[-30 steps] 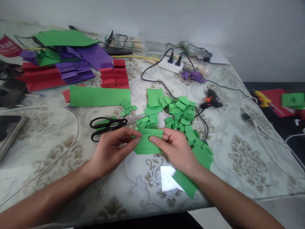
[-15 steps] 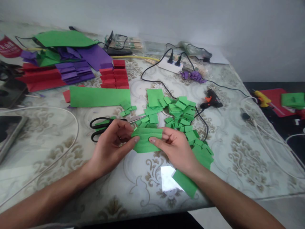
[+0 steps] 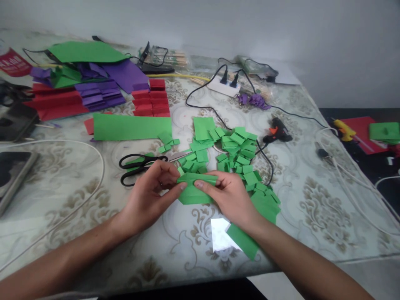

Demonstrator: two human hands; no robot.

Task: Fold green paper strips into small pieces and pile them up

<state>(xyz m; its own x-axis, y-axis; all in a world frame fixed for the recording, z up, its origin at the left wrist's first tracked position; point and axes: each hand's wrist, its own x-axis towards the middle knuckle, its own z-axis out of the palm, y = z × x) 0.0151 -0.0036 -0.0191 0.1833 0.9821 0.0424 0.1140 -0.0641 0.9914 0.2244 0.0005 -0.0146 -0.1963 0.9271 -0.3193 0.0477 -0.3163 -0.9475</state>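
Observation:
Both my hands hold one folded green paper piece [image 3: 193, 192] just above the patterned tablecloth [image 3: 312, 208]. My left hand [image 3: 153, 191] pinches its left end between thumb and fingers. My right hand [image 3: 229, 193] pinches its right end, thumb on top. Black-handled scissors [image 3: 140, 163] lie just beyond my left hand. A heap of small folded green pieces [image 3: 234, 150] lies behind and to the right of my right hand. A green strip [image 3: 242, 239] lies under my right wrist.
A long green sheet [image 3: 131, 126], red stacks [image 3: 151, 98] and purple sheets [image 3: 100, 89] lie at the back left. A black glue gun [image 3: 277, 130], a power strip [image 3: 225, 85] and cables sit at the back right. A tablet [image 3: 12, 173] rests at the left edge.
The top edge of the green piece has been folded further down and pressed narrower. Both hands stayed in place, fingers closing slightly toward each other.

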